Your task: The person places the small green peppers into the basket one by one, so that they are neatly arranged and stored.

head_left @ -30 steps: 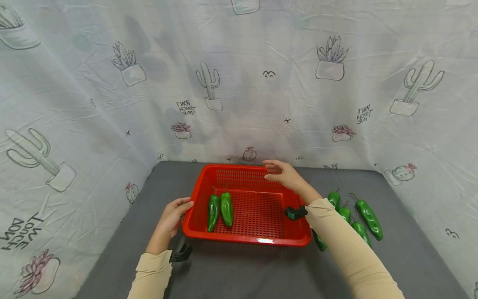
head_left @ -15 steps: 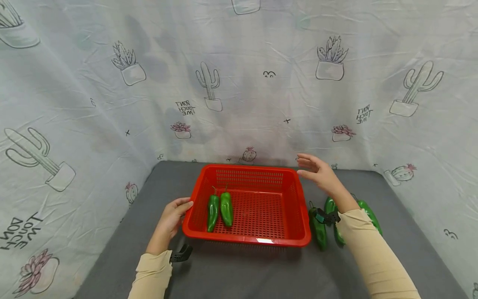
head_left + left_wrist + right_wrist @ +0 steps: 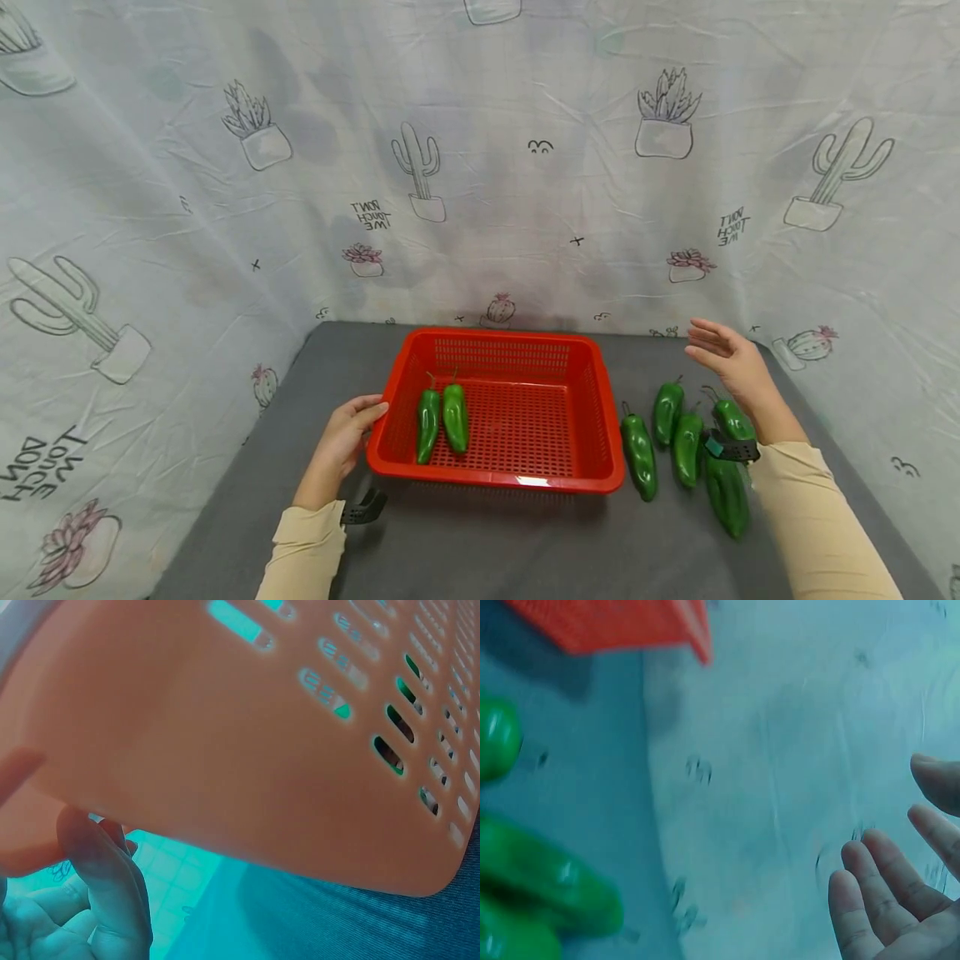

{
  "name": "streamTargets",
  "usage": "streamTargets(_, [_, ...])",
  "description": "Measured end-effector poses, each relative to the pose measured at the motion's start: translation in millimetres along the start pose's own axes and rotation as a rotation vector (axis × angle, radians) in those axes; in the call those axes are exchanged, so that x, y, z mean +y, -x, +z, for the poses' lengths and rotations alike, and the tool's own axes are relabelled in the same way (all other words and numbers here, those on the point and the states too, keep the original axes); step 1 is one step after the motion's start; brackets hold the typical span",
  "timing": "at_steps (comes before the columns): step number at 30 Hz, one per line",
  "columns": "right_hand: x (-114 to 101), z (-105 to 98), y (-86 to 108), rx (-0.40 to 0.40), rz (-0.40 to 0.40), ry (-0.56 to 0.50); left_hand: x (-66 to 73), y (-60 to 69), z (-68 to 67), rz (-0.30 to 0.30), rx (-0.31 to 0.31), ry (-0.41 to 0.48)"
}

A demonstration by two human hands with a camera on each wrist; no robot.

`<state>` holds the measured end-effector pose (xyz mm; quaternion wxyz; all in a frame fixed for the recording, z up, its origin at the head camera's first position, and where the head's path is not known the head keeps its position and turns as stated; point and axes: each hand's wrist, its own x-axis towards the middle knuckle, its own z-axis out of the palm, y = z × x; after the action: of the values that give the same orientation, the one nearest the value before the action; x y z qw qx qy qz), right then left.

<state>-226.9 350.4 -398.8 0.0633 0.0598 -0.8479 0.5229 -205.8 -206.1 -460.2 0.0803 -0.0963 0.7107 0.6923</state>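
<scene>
Over at the left, a cream-sleeved arm with a black wrist strap (image 3: 365, 507) reaches in, and the person's left hand (image 3: 347, 435) grips the left rim of a basket (image 3: 495, 478). It is bright red plastic, rectangular, with slotted walls, a gridded floor and a smooth rolled rim that catches a white glint at the front. Through the left wrist camera its side looks washed-out orange, with long rounded slots.

Inside, at the left of the floor, two green peppers lie side by side, stems pointing away from the person. The darker pepper (image 3: 428, 425) is slim and glossy; the lighter pepper (image 3: 455, 421) is a fresher green and plumper, tapering toward the near end.

Just beyond the basket's right side, on the grey table (image 3: 480, 550), more shiny dark green peppers lie in a loose group. A long pepper (image 3: 639, 458) is closest to the basket, then a shorter pepper (image 3: 666, 411), a slim pepper (image 3: 687, 450), a broad pepper (image 3: 727, 496) nearer the person, and a far-right pepper (image 3: 733, 419), partly hidden by the arm.

The right hand (image 3: 731, 362) hangs over that last group, holding nothing, fingers extended and thumb apart.
</scene>
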Motion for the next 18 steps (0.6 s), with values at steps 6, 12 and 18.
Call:
streamTargets(6, [28, -27, 12.4, 0.053, 0.045, 0.039, 1.6, -0.9, -0.7, 0.005, 0.005, 0.001])
streamTargets(12, [57, -46, 26.3, -0.031, 0.127, 0.222, 0.4, -1.0, 0.7, -0.008, 0.0, 0.012])
streamTargets(18, [80, -52, 40.7, -0.217, 0.235, 0.293, -1.3, -0.5, 1.2, -0.009, -0.002, 0.019])
